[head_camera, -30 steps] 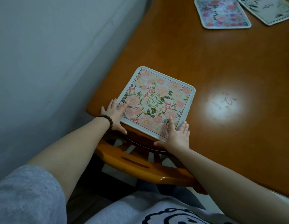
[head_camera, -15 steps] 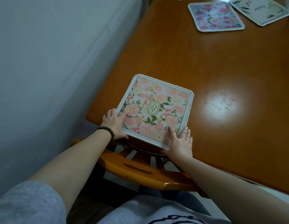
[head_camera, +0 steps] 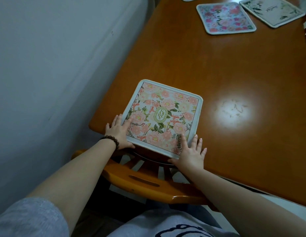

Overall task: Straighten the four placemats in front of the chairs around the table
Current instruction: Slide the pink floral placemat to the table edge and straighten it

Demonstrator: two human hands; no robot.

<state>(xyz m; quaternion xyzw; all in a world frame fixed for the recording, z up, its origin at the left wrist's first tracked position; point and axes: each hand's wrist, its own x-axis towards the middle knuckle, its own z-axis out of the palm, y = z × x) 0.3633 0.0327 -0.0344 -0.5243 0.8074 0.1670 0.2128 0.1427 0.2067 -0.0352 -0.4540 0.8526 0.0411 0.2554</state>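
Step in hand: squaring the peach-flowered placemat (head_camera: 163, 117) to the near edge of the table (head_camera: 234, 69), in front of the chair (head_camera: 145, 182) whose back shows just below the hands.

Left hand (head_camera: 118, 132): spread flat at the mat's near-left corner, fingers partly on the print and partly on the bare wood, thumb against the near edge; it grips nothing, and a bead bracelet (head_camera: 111, 141) sits at the wrist.

Right hand (head_camera: 191, 154): also flat and spread, at the near-right corner — forefinger on the print, the other fingers on the wood just beside the mat, thumb along the near edge.

Where the mat lies: between the two hands, its near edge at the table's edge and seemingly a little over it; it looks turned slightly off the table's line.

Doing it well: press lightly with both palms and turn the mat as one piece, so it slides rather than buckles; judge by the near border running even with the table's edge, and centre it on the chair back.

Other mats: a pink-flowered placemat (head_camera: 225, 17) and a pale placemat (head_camera: 272, 11) lie well beyond the hands — both askew, I judge, with corners nearly meeting; a sliver of another shows at the top.
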